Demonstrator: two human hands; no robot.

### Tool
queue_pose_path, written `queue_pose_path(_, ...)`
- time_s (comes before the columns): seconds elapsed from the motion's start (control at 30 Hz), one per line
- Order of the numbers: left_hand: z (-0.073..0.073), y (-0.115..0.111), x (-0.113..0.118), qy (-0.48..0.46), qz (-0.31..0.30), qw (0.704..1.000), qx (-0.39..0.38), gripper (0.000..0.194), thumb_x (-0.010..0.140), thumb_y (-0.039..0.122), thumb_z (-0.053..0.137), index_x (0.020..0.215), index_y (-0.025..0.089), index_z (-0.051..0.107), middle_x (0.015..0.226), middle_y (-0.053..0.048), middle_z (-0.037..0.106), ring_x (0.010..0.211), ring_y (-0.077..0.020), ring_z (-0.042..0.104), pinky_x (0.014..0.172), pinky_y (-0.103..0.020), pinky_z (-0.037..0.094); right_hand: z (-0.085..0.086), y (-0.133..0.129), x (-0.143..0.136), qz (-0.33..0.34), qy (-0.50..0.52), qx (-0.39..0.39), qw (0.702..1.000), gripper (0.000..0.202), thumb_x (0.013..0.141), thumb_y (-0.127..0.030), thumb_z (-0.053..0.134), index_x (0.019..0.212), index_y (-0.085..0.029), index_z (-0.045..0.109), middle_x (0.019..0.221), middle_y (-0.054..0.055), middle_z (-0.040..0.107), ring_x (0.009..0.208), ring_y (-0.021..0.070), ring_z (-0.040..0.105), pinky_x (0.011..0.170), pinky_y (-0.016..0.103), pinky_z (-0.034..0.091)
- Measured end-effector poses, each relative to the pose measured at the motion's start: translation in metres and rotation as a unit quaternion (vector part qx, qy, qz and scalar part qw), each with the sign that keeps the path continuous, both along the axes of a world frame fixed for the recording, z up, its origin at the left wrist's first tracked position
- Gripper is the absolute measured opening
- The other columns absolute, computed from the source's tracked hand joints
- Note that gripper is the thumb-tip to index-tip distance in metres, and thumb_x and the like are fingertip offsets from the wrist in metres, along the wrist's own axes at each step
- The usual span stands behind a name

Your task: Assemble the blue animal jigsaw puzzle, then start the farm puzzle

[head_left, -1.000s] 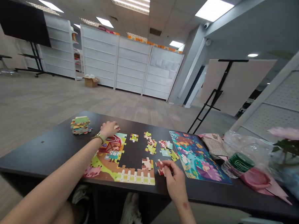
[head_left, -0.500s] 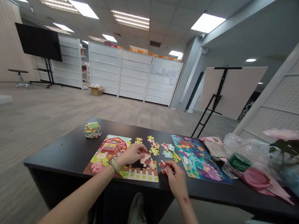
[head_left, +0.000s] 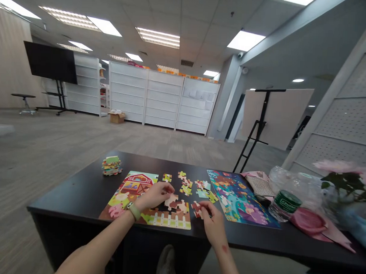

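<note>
- Head view: left hand (head_left: 156, 193) lies palm-down over the farm puzzle (head_left: 128, 195), fingers curled, fingertips on or pinching a loose piece at about the gap in the middle of the picture; can't tell if the piece is actually gripped or just pressed.
- Right hand (head_left: 211, 221) sits at the near edge of the tabletop (head_left: 77, 189), thumb and fingers closed on a red-and-white puzzle piece (head_left: 196, 207), which sticks out to the left of the fingertips.
- Key relation: the held piece is just right of the farm puzzle's right edge, near its fence strip (head_left: 170, 220). The open gap lies left and slightly far of that piece, right beside the left hand's fingertips.
- Left hand is nearer the gap; right hand is nearer the scattered loose pieces (head_left: 196, 186), which lie just far of it, between the two puzzles.
- Farm puzzle's long axis runs roughly left-right along the near edge; left half and bottom strip look filled, middle-right still dark tabletop.
- Finished sea-themed puzzle (head_left: 237, 198) lies to the right, apart from the right hand.
- Stack of pieces (head_left: 111, 165) at far left, well apart from both hands.
- Bottle with green cap (head_left: 284, 204) and pink flowers (head_left: 342, 172) at far right.
</note>
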State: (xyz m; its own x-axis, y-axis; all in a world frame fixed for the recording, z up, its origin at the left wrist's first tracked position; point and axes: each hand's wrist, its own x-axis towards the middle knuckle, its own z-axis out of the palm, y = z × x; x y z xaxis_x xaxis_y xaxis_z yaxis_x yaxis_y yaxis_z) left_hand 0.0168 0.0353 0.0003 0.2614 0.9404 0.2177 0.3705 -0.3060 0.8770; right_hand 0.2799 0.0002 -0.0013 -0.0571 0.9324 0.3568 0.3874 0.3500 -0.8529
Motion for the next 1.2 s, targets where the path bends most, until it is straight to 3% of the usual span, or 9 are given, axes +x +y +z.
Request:
queue_pose_path(0.17, 0.0, -0.003, -0.005, -0.043, -0.047, 0.998, -0.012, 0.039, 0.067, 0.004, 0.055, 0.103, 0.015, 0.064, 0.102, -0.007, 0.067, 0.094, -0.0181, 0.065, 0.083, -0.029, 0.052, 0.0, 0.0, 0.0, 0.0, -0.006, -0.006, 1.0, 0.023, 0.089, -0.038, 0.049, 0.09, -0.021, 0.065, 0.079, 0.004, 0.072, 0.073, 0.0228, 0.067, 0.07, 0.031, 0.05)
queue_pose_path(0.37, 0.014, -0.01, -0.001, -0.094, -0.047, 0.994, -0.011, 0.044, 0.072, 0.007, 0.056, 0.115, 0.016, 0.059, 0.102, -0.007, 0.062, 0.094, -0.0183, 0.064, 0.08, -0.03, 0.052, -0.001, 0.0, 0.001, 0.024, -0.011, -0.014, 1.0, 0.026, 0.091, -0.039, 0.049, 0.095, -0.021, 0.066, 0.089, 0.006, 0.074, 0.076, 0.0222, 0.067, 0.074, 0.033, 0.051)
queue_pose_path(0.53, 0.028, -0.021, 0.028, -0.153, -0.103, 0.983, -0.004, 0.041, 0.074, 0.012, 0.062, 0.115, 0.017, 0.059, 0.099, -0.005, 0.062, 0.087, -0.0155, 0.064, 0.078, -0.028, 0.051, -0.001, -0.002, -0.001, 0.097, -0.071, 0.051, 0.991, 0.042, 0.091, -0.04, 0.055, 0.129, -0.025, 0.06, 0.115, 0.007, 0.069, 0.098, 0.0219, 0.065, 0.084, 0.032, 0.051)
queue_pose_path(0.6, 0.031, -0.026, 0.044, -0.161, -0.126, 0.979, 0.0, 0.043, 0.074, 0.013, 0.065, 0.116, 0.018, 0.06, 0.1, -0.004, 0.062, 0.082, -0.0144, 0.064, 0.075, -0.027, 0.052, -0.002, -0.003, -0.002, 0.116, -0.078, 0.067, 0.988, 0.046, 0.092, -0.038, 0.054, 0.136, -0.026, 0.056, 0.115, 0.007, 0.069, 0.097, 0.0208, 0.065, 0.084, 0.032, 0.052)
queue_pose_path(0.77, 0.027, -0.029, 0.078, -0.158, -0.065, 0.985, 0.02, 0.043, 0.072, 0.014, 0.067, 0.114, 0.017, 0.062, 0.088, -0.002, 0.064, 0.07, -0.0131, 0.062, 0.064, -0.023, 0.049, -0.004, -0.002, 0.002, 0.089, -0.047, 0.035, 0.994, 0.043, 0.087, -0.042, 0.062, 0.125, -0.02, 0.065, 0.091, 0.006, 0.073, 0.073, 0.0194, 0.063, 0.071, 0.031, 0.053)
queue_pose_path(0.97, 0.011, -0.019, 0.1, -0.198, -0.057, 0.979, 0.013, 0.051, 0.068, 0.02, 0.076, 0.115, 0.017, 0.056, 0.084, -0.001, 0.064, 0.072, -0.0148, 0.062, 0.064, -0.024, 0.049, -0.008, 0.006, 0.009, 0.025, 0.157, -0.026, 0.987, 0.046, 0.076, -0.053, 0.072, 0.106, -0.019, 0.064, 0.076, 0.006, 0.073, 0.069, 0.0242, 0.069, 0.067, 0.035, 0.056)
queue_pose_path(1.07, 0.009, -0.015, 0.099, -0.214, -0.024, 0.977, -0.004, 0.035, 0.075, 0.019, 0.068, 0.107, 0.017, 0.054, 0.079, 0.001, 0.061, 0.069, -0.0128, 0.06, 0.065, -0.023, 0.048, -0.005, 0.005, 0.007, 0.056, 0.156, -0.045, 0.985, 0.037, 0.078, -0.051, 0.073, 0.094, -0.02, 0.063, 0.078, 0.007, 0.074, 0.067, 0.0231, 0.069, 0.066, 0.034, 0.056)
queue_pose_path(1.2, 0.017, -0.011, 0.069, -0.169, -0.009, 0.986, -0.008, 0.025, 0.079, 0.02, 0.06, 0.103, 0.018, 0.056, 0.077, 0.002, 0.058, 0.067, -0.0113, 0.056, 0.061, -0.021, 0.044, 0.001, 0.0, 0.003, 0.087, 0.136, -0.039, 0.986, 0.036, 0.082, -0.05, 0.069, 0.1, -0.019, 0.065, 0.09, 0.01, 0.075, 0.08, 0.0243, 0.07, 0.072, 0.034, 0.057)
